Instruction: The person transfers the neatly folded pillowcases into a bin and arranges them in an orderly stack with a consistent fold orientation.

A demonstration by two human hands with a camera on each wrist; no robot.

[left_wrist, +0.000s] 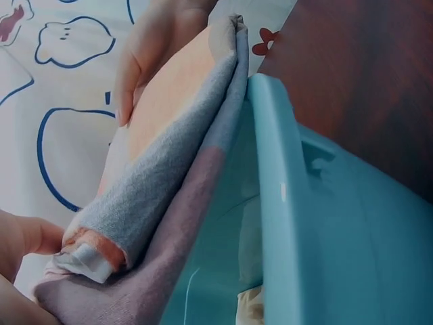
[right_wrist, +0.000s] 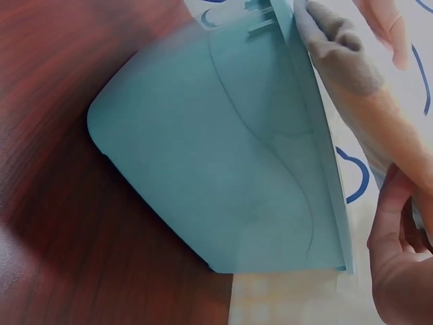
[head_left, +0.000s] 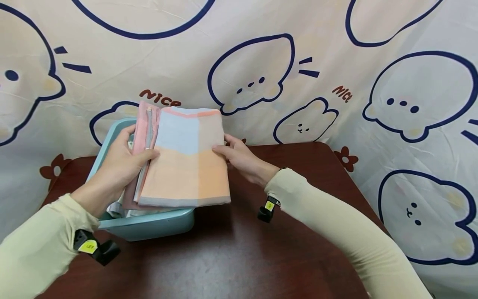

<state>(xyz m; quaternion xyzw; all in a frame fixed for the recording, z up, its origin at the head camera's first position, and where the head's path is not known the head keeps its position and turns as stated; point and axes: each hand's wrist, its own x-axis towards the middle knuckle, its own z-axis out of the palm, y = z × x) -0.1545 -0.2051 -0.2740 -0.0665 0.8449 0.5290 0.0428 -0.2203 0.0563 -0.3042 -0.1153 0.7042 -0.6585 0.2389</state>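
Observation:
A folded cloth in orange, pale blue and beige checks, with a grey edge, is held above a blue plastic bin. My left hand grips its left side, thumb on the front and fingers behind. Along that side show pink and grey folded layers. On the right edge my right hand pinches the cloth, thumb in front. The left wrist view shows the cloth's grey and mauve folds beside the bin's rim. Lighter fabric lies inside the bin, mostly hidden under the cloth.
The bin stands on the left of a dark reddish-brown wooden table. Behind and to the right hangs a white curtain printed with blue outlined cartoon figures, close to the table's far edge.

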